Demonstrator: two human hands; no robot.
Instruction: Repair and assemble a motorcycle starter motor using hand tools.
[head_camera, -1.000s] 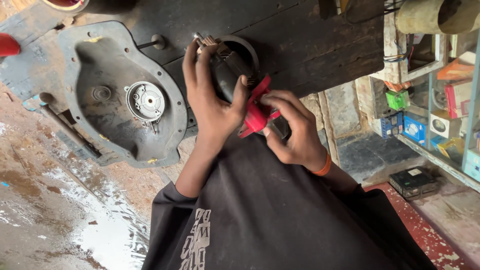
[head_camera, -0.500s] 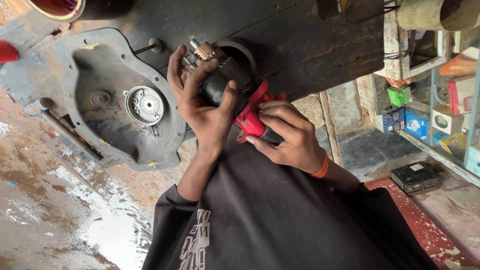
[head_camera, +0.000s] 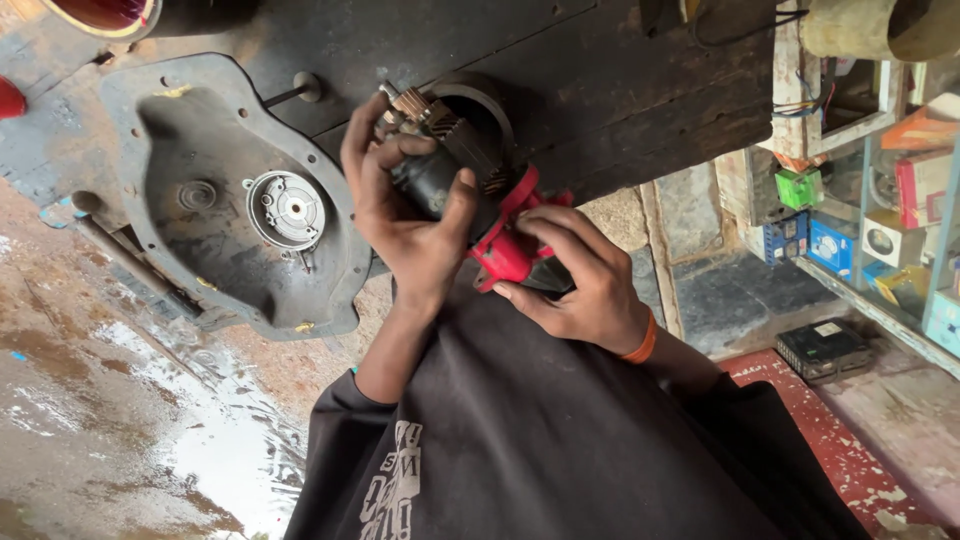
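Both hands grasp one piece — left hand (head_camera: 410, 215) the dark motor (head_camera: 455, 165), right hand (head_camera: 575, 275) its red housing (head_camera: 505, 250)

A single head-worn view looks steeply down from close above at the person's own chest and both hands, which fill the middle. The dark wooden bench (head_camera: 620, 80) crosses the top edge, wet ground lies left, and shelves stand right.

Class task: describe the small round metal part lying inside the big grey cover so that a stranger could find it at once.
Start at the dark wooden bench. On its left lies a grey metal cover, hollow side up. Inside it sits a round silvery hub, the only bright, ringed piece in that dull hollow.
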